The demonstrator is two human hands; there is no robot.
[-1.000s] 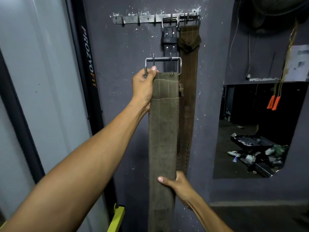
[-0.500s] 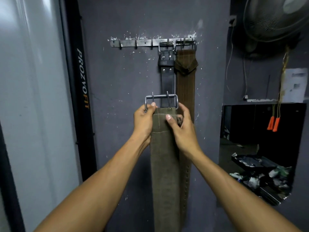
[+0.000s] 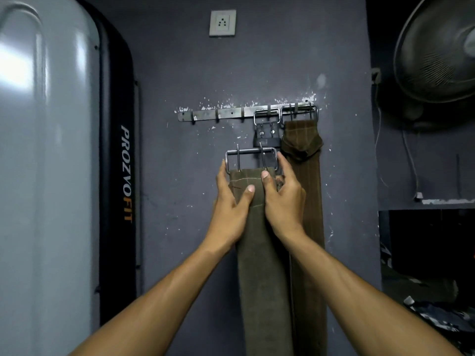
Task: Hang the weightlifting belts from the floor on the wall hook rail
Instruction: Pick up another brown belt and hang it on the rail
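Note:
An olive suede weightlifting belt [image 3: 262, 273] hangs down from both my hands, its steel two-prong buckle [image 3: 250, 159] held upright below the wall hook rail [image 3: 221, 114]. My left hand [image 3: 230, 204] grips the belt's top left edge just under the buckle. My right hand [image 3: 281, 199] grips the top right edge, its index finger along the buckle's right side. A black leather belt [image 3: 267, 133] and a brown suede belt [image 3: 307, 191] hang by their buckles from the rail's right-hand hooks. The rail's left hooks are bare.
A tall grey-and-black machine panel [image 3: 118, 176] lettered PROZVOFIT stands at the left. A wall socket [image 3: 222, 23] sits above the rail. A black fan [image 3: 437, 50] is mounted at the upper right, over a dark opening [image 3: 426, 240] with clutter below.
My right hand came up from the belt's lower part to its top beside the buckle. The view tilted upward, so the rail sits lower in frame, and the buckle is closer below it.

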